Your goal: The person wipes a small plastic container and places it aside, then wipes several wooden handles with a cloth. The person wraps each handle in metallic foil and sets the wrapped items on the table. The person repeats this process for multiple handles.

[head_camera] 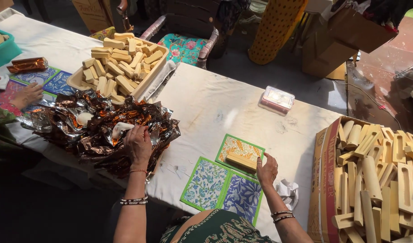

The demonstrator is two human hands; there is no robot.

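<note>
My left hand (137,143) rests on a heap of crinkled silver and orange foil wrappers (98,128), its fingers closing on a wrapper next to a white bar (121,128). My right hand (266,170) touches the right end of a pale wooden block (240,160) that lies on a green-edged card with orange leaves (239,150). Two more patterned cards, a floral one (205,184) and a blue one (241,198), lie just in front of me on the white tablecloth.
A tray of pale wooden blocks (121,63) stands behind the foil. A cardboard box of wooden pieces (377,180) fills the right side. A small clear box (277,99) sits mid-table. Another person's hand (27,95) rests on cards at the left. A chair (184,45) stands beyond.
</note>
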